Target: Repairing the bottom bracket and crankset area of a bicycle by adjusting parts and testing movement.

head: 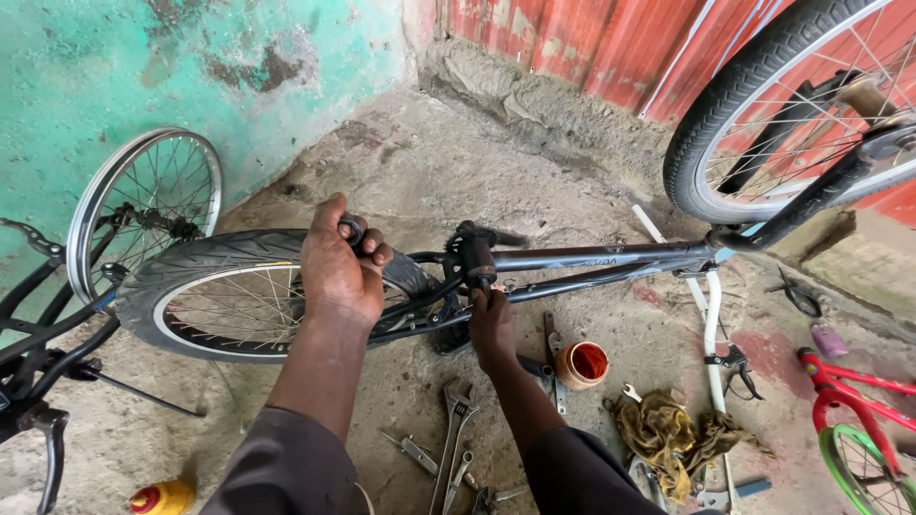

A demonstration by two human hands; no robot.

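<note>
Head view: my left hand (339, 262) grips the pedal (351, 230), right hand (491, 324) pinches under the crank (477, 259) at three o'clock; I'd steady both.

The left hand (342, 270) closes over a dark pedal (351, 229) — only its end shows. The right hand (492, 324) has its fingertips hidden behind the frame (592, 257) at the crank (475, 254); whether it grips anything cannot be told. The top edge cuts off the front wheel (792, 105), the right edge the red bike (854, 410) — the bottom edge crops the yellow bottle (164, 498).
</note>
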